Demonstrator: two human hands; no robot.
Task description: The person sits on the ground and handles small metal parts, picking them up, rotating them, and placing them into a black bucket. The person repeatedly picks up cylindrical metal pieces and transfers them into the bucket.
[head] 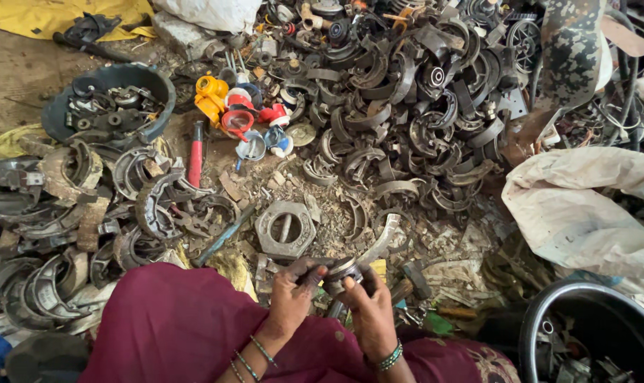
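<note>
My left hand [291,292] and my right hand [370,306] meet low in the middle of the head view, both gripping a curved grey metal brake shoe [368,252] whose arc rises up and to the right from my fingers. Both hands are dirty and wear green bangles. A maroon cloth [173,326] covers my lap below them. Just above the hands a hexagonal metal block [285,228] lies on the debris-strewn ground.
A big heap of brake shoes [400,106] fills the upper middle and another pile [66,213] lies at left. A dark tub of parts [109,99] stands upper left, a black bucket [584,333] lower right, a white sack [584,206] at right. A red-handled tool [195,152] lies nearby.
</note>
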